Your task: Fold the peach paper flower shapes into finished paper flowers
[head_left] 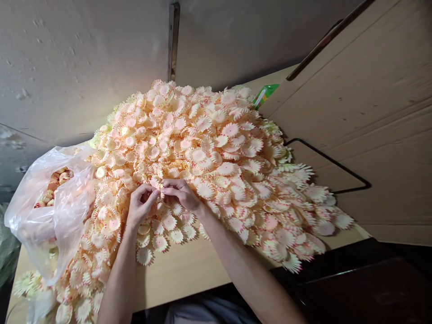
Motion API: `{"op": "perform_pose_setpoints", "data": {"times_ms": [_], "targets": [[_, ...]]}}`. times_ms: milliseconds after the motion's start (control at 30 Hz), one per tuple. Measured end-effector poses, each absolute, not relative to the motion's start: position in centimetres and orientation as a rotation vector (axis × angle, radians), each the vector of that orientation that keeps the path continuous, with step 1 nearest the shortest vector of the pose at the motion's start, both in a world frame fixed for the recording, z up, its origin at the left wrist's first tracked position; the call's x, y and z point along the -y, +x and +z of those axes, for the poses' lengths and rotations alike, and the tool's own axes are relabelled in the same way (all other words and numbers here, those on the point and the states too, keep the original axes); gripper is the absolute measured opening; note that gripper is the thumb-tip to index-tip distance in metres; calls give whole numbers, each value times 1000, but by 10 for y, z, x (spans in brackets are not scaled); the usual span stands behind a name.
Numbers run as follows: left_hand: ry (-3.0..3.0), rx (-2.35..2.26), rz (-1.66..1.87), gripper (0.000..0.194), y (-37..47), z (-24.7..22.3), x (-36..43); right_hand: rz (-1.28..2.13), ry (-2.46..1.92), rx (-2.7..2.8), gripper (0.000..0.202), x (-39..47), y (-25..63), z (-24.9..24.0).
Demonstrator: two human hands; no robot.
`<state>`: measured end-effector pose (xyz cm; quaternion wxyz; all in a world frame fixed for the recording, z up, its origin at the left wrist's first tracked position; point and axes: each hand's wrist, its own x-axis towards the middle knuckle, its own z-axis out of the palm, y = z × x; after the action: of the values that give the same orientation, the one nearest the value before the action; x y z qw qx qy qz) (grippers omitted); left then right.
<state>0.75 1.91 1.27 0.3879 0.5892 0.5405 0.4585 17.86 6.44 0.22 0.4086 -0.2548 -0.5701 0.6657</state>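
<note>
A large heap of pale cream and pink petal-edged discs point(199, 155) covers most of the table. At the heap's front, my left hand point(143, 201) and my right hand point(180, 193) meet, fingertips pinched on a small pale flower piece point(161, 189) between them. The fingers hide much of that piece. Just below the hands, more single discs point(168, 221) lie near the table's front edge.
A translucent plastic bag point(69, 202) with reddish cream pieces stands at the left. The wooden table point(182, 270) shows in front. Behind is a grey wall point(101, 54); at right are cardboard point(371, 135), a black wire loop point(332, 158) and a green packet point(266, 94).
</note>
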Motion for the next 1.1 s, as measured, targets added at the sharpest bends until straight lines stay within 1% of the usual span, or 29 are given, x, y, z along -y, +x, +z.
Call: {"op": "perform_pose_setpoints", "data": {"times_ms": [367,467,567,700,933,1100], "targets": [[1440,-1367,1219,33,9,14,-20,1646,-668,1475,28,-64,179,4],[1450,-1393,1209,34,9,14,-20,1613,-629,1503,25,-65,178,1],[1437,-1396,1205,34,9,13,-20,1582,-600,1534,22,-65,177,0],[1399,-1333,1228,30,8,12,-19,1639,-638,1486,24,-64,177,2],[1112,-1344,1372,29,2,4,-18,1686,-717,1194,26,-68,175,-4],[928,-1341,1618,24,1,-4,-25,1666,-712,881,24,-72,172,-5]]}}
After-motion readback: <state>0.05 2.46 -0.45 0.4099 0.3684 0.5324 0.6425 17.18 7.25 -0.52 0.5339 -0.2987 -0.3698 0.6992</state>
